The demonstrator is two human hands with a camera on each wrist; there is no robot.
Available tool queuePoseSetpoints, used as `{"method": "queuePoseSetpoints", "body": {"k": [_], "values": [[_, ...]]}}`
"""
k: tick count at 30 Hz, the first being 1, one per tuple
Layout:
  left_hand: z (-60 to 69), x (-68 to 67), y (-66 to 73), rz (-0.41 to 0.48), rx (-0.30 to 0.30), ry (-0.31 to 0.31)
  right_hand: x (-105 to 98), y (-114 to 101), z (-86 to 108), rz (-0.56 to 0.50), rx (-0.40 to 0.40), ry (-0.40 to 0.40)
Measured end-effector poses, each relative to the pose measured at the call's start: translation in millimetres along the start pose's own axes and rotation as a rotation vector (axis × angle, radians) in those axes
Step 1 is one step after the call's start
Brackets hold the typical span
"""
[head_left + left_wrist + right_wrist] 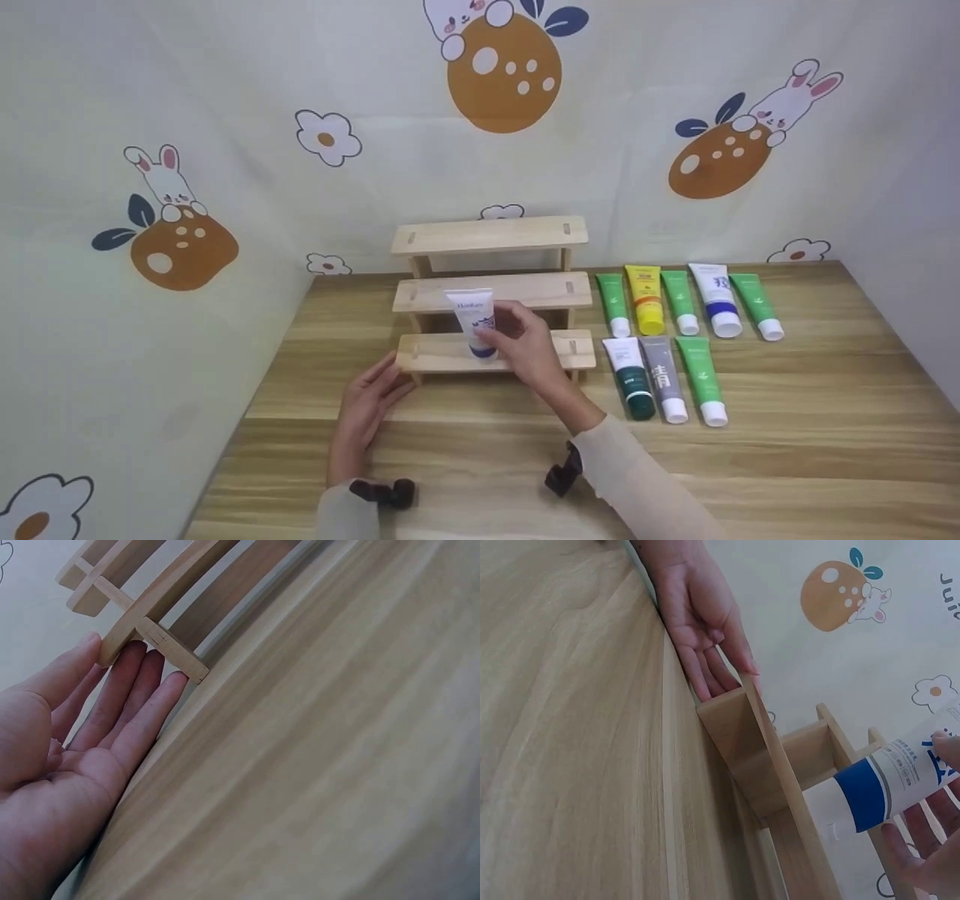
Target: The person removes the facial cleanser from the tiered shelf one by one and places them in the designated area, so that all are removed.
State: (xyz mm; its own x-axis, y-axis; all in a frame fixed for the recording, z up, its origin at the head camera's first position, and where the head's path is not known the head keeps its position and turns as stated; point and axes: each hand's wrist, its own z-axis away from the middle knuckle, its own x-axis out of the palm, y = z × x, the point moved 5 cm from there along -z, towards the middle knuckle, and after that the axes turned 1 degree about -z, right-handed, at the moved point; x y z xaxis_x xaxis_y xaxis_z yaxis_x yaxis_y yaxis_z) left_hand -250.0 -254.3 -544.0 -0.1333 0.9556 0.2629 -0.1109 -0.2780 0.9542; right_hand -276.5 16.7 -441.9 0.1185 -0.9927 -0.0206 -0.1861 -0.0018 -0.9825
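Observation:
A three-step wooden display rack [491, 236] stands on the table against the patterned backdrop. My right hand [529, 349] pinches a white squeeze tube [466, 306] with blue print, holding it upright, cap down, at the bottom step [536, 351]. In the right wrist view the tube's blue band [861, 795] and white cap [829, 808] show, the cap at the board's edge. At the rack's left end, my left hand [367, 401] holds the bottom step. In the left wrist view its thumb [75, 667] lies on the board's end, with the fingers [142, 709] beneath, against the leg.
Right of the rack lie two rows of squeeze tubes: several green ones [697, 379], a yellow one [646, 296], a white-and-blue one [716, 296], a grey one [664, 379] and a white-and-dark-green one [630, 375]. The wood-grain table [465, 465] extends in front.

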Motion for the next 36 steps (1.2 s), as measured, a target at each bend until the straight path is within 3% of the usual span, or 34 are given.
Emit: {"method": "queuePoseSetpoints", "body": {"k": [11, 20, 28, 36], "values": [[-1.4, 1.8, -0.8, 0.018, 0.010, -0.012, -2, -4, 2.2, 0.037, -0.033, 0.016], [-0.7, 0.3, -0.8, -0.025, -0.013, -0.003, -8, -6, 6.0, -0.013, 0.021, 0.029], [-0.9, -0.7, 2.1, -0.023, -0.029, 0.019, -30, -29, 13.8, -0.111, 0.105, 0.142], [-1.3, -2.8, 1.1, 0.010, -0.034, 0.021, -58, -48, 25.4, -0.150, 0.090, 0.163]]}}
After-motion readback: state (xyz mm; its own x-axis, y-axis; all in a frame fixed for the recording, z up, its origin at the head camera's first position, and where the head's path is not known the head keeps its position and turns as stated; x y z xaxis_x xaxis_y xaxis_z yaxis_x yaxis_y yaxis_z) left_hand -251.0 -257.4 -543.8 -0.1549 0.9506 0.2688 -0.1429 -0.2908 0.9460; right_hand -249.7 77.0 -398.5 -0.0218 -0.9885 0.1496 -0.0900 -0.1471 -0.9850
